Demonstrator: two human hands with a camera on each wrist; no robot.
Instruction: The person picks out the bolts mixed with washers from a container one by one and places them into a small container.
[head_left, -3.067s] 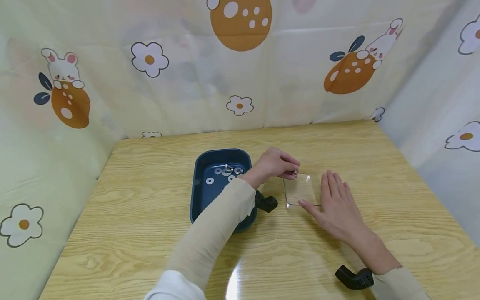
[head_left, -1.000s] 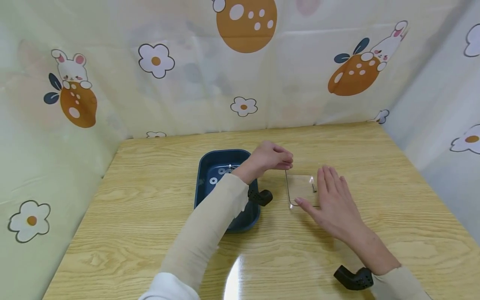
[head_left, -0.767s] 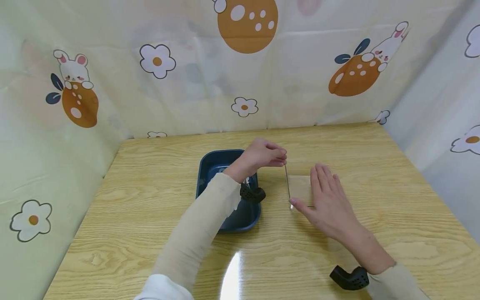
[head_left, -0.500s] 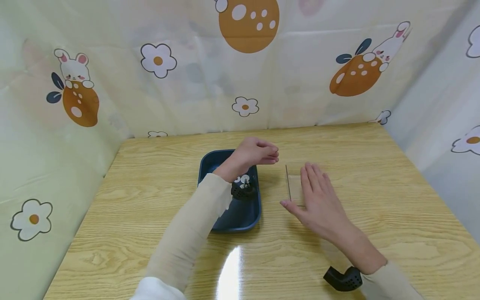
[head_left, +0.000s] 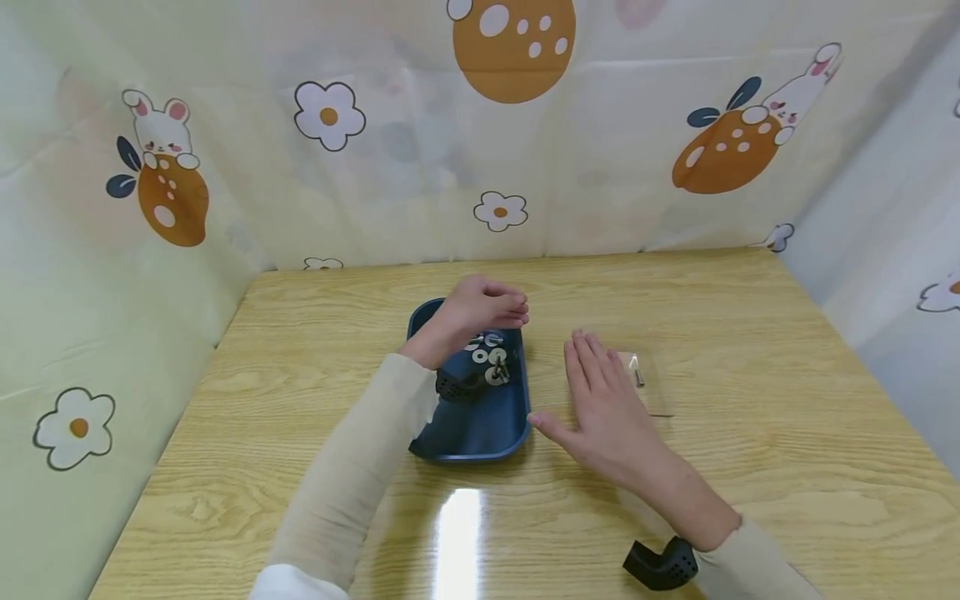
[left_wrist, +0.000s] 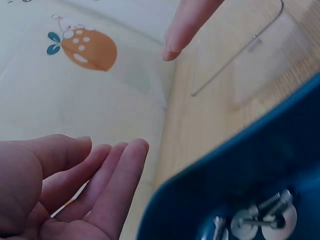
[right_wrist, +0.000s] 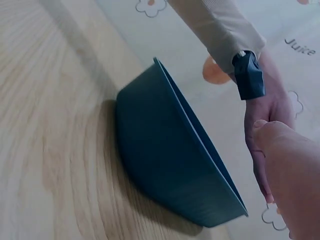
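My left hand [head_left: 483, 307] hovers over the far right part of a dark blue tray [head_left: 480, 437], its fingers loosely bent. In the left wrist view nothing lies between its thumb and fingers [left_wrist: 127, 175]. To the right of the tray, my right hand [head_left: 603, 412] holds its fingers straight and together, with the thumb spread toward the tray rim. It covers the left part of a clear square plate [head_left: 651, 398]. A small metal bolt [head_left: 639, 377] shows at the plate, right of the fingers. Inside the tray are several pale washers [head_left: 497, 356] and metal bolts [left_wrist: 267, 205].
The wooden table [head_left: 315, 358] runs back to a patterned curtain [head_left: 405, 192], which also closes off both sides. Each wrist carries a black camera mount [head_left: 662, 565]. The tray has raised walls [right_wrist: 155, 150].
My left hand, earlier pinching something small at the plate, has moved left over the tray with relaxed fingers. My right hand has slid left off the plate's right side toward the tray.
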